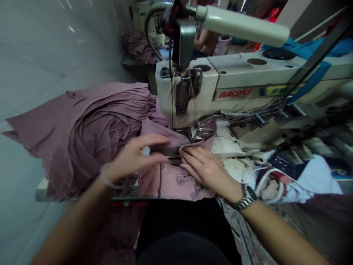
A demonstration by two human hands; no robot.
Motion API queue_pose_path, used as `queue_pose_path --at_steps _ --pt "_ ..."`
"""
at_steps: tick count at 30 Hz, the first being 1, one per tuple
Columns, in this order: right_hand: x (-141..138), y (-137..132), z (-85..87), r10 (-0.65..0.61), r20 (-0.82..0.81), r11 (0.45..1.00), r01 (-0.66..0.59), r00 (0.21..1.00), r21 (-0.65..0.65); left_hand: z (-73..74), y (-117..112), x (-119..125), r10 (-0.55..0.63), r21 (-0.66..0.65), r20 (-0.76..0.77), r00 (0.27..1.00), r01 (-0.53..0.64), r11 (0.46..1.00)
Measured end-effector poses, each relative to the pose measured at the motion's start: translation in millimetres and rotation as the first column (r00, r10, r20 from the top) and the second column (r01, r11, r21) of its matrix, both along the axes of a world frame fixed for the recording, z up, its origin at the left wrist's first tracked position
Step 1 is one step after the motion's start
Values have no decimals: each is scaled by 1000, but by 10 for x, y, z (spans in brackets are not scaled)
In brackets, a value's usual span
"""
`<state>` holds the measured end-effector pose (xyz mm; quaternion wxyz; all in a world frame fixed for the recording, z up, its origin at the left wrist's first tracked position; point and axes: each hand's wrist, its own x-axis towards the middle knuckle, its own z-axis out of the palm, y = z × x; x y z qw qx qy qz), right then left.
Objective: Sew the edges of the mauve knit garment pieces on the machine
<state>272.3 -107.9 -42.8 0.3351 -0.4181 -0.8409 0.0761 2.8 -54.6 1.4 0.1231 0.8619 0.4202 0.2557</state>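
My right hand (204,171) lies flat on a mauve fabric piece (171,184), its fingers pressing a folded edge close to the presser foot (199,133) of a white BAOYU industrial sewing machine (234,79). A metal-band wristwatch (246,197) sits on that wrist. My left hand (135,158) hovers just to the left, fingers extended and slightly blurred, over the same fabric. It holds nothing that I can see. A large mauve heap of gathered fabric (82,136) lies further left. The needle is hidden among the machine's metal parts.
A cream lamp (242,25) arches above the machine. Another mauve fabric bundle (139,48) and a person's bare arm (205,42) lie behind it. A pale wall (41,66) rises on the left, and patterned cloth (298,180) lies on the right.
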Motion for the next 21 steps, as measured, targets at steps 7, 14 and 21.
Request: queue_pose_path --at_steps 7,14,21 --pt "274 278 -25 -123 572 951 -67 811 300 -469 -188 354 13 444 -347 938 152 883" --pt "127 126 -1 -27 513 917 -183 858 355 -380 -301 381 30 410 -358 933 128 903" --pt "-54 129 -38 -109 401 943 -32 910 330 -460 -342 447 62 384 -350 935 82 920"
